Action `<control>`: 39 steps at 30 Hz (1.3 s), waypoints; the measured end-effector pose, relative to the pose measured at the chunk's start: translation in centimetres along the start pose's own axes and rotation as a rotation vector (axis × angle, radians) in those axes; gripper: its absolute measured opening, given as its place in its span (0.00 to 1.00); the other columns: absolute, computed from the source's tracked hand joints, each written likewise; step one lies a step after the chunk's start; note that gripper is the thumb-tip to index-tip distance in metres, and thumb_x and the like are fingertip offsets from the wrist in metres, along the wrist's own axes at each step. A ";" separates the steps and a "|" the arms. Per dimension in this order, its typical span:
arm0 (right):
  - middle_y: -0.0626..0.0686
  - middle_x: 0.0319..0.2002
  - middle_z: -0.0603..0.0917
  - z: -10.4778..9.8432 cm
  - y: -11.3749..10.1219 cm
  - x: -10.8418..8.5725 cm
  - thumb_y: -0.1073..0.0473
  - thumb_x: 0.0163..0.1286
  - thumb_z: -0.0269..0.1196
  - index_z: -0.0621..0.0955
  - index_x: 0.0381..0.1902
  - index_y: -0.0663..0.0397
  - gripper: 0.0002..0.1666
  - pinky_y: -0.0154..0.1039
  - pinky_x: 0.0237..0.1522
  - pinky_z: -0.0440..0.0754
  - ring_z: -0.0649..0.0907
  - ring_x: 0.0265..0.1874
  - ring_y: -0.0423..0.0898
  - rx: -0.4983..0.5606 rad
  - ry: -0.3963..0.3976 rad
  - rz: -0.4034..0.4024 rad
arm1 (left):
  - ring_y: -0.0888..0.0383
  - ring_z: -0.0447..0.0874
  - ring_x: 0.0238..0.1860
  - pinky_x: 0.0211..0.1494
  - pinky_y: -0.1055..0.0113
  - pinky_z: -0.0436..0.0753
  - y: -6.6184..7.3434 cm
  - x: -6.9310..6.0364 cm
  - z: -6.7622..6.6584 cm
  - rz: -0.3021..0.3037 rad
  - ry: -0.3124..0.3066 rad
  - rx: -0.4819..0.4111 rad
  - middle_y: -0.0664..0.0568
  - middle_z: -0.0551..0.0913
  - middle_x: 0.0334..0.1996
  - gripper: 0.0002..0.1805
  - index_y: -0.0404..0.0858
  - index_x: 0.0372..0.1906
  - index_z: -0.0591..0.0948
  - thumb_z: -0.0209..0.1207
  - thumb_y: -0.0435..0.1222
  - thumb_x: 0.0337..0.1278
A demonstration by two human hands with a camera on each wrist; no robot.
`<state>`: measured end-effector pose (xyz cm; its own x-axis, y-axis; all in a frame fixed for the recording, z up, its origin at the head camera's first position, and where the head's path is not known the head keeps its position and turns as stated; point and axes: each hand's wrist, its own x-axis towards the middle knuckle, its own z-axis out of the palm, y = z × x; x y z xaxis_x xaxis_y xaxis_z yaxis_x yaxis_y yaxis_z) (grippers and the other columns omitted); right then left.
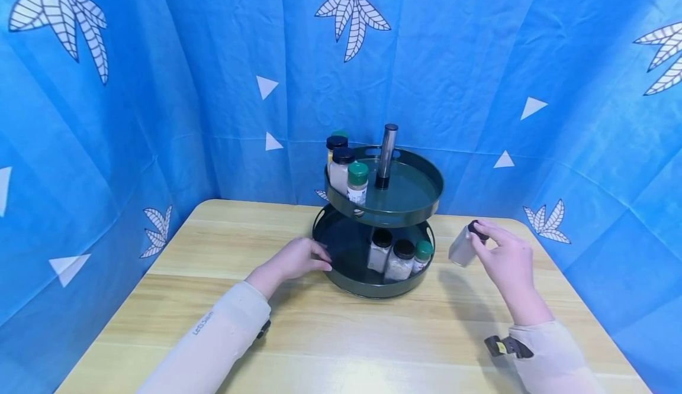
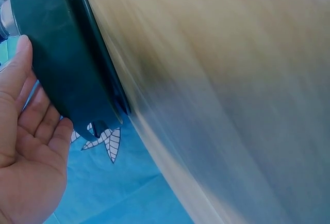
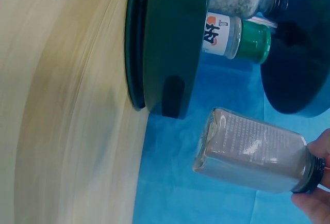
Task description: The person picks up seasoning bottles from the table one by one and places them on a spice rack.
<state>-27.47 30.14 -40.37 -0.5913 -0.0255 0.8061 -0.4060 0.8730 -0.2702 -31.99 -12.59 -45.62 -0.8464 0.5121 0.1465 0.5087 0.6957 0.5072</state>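
A dark green two-tier round tray (image 1: 367, 289) stands on the table. My left hand (image 1: 298, 259) holds the left rim of its lower tier, thumb and fingers at the edge; the left wrist view shows that hand (image 2: 38, 146) against the green wall (image 2: 56, 43). My right hand (image 1: 503, 255) pinches the black cap of a square spice jar (image 1: 462, 248), tilted in the air right of the tray. In the right wrist view the jar (image 3: 252, 152) contains greyish-brown powder. Two black-capped jars (image 1: 398, 264) and a green-capped jar (image 1: 423, 255) stand on the lower tier.
The upper tier (image 1: 410, 187) holds several jars at its left, including a green-capped one (image 1: 357, 182). A metal post (image 1: 387, 154) rises through it. Blue patterned curtains (image 1: 453, 86) surround the wooden table (image 1: 341, 341) at the back and sides.
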 end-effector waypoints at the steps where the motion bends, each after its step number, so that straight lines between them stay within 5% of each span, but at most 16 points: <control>1: 0.60 0.44 0.88 0.1 0.0 0.0 0.68 0.55 0.74 0.88 0.44 0.63 0.16 0.27 0.22 0.68 0.88 0.41 0.62 0.001 0.003 -0.004 | 0.52 0.83 0.56 0.64 0.56 0.78 0.0 0.0 0.0 0.003 0.000 0.001 0.53 0.89 0.44 0.06 0.46 0.36 0.92 0.72 0.42 0.55; 9: 0.60 0.45 0.88 0.6 -0.7 0.2 0.68 0.56 0.74 0.88 0.45 0.63 0.17 0.40 0.28 0.79 0.88 0.42 0.60 0.010 0.016 -0.012 | 0.51 0.84 0.55 0.63 0.55 0.78 0.1 -0.1 -0.2 0.027 0.004 -0.007 0.51 0.89 0.44 0.08 0.44 0.36 0.92 0.72 0.42 0.55; 16: 0.61 0.46 0.88 1.0 -1.0 0.4 0.69 0.56 0.74 0.88 0.45 0.65 0.17 0.53 0.42 0.82 0.88 0.44 0.60 0.036 0.019 -0.016 | 0.50 0.84 0.54 0.62 0.53 0.79 -0.2 0.0 0.1 0.047 0.020 0.007 0.50 0.89 0.44 0.07 0.43 0.36 0.92 0.72 0.41 0.54; 34: 0.63 0.46 0.87 2.2 -1.8 0.6 0.68 0.57 0.74 0.87 0.45 0.66 0.17 0.57 0.46 0.83 0.87 0.46 0.60 0.067 0.054 -0.047 | 0.51 0.83 0.57 0.65 0.54 0.77 -0.1 0.0 -0.1 0.000 -0.008 -0.028 0.52 0.89 0.44 0.07 0.44 0.37 0.92 0.72 0.41 0.55; 39: 0.62 0.46 0.87 2.7 -1.8 0.5 0.68 0.57 0.73 0.88 0.45 0.65 0.16 0.46 0.50 0.82 0.87 0.46 0.60 0.080 0.078 -0.051 | 0.52 0.83 0.57 0.65 0.55 0.77 0.0 0.0 -0.1 -0.002 -0.011 -0.022 0.52 0.89 0.44 0.07 0.45 0.37 0.92 0.72 0.41 0.55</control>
<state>-28.89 27.22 -40.92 -0.5134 -0.0285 0.8577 -0.4903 0.8300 -0.2659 -31.98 -12.68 -45.53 -0.8456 0.5162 0.1359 0.5031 0.6857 0.5260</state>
